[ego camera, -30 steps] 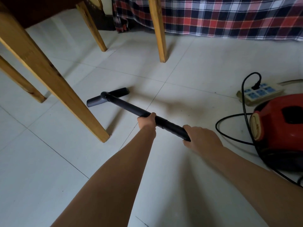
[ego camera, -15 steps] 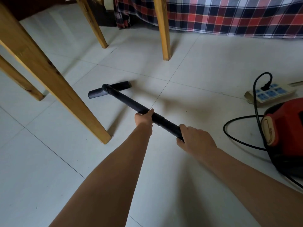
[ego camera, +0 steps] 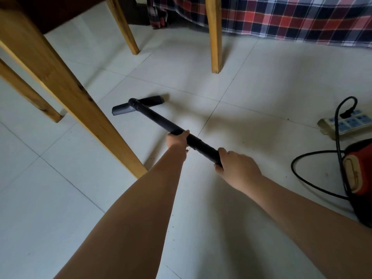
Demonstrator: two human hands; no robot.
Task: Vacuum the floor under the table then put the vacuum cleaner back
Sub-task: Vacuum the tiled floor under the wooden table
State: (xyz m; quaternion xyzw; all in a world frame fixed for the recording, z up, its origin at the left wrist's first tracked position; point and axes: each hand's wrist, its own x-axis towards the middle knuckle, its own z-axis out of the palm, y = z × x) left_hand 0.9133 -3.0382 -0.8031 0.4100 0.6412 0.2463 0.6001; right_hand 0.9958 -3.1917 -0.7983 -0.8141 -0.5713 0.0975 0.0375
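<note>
Pale floor tiles (ego camera: pixel 261 87) ran under the worktop, whose nearest leg (ego camera: pixel 66 93) stood just beside our wand (ego camera: pixel 161 121); a wide sweep could knock it. Our red vacuum cleaner (ego camera: pixel 360 178) sat right, its cord (ego camera: pixel 302 178) looped where it might snag. We gripped the wand with left hand (ego camera: pixel 177 140) and right hand (ego camera: pixel 237 168), nozzle (ego camera: pixel 136 105) on the floor.
</note>
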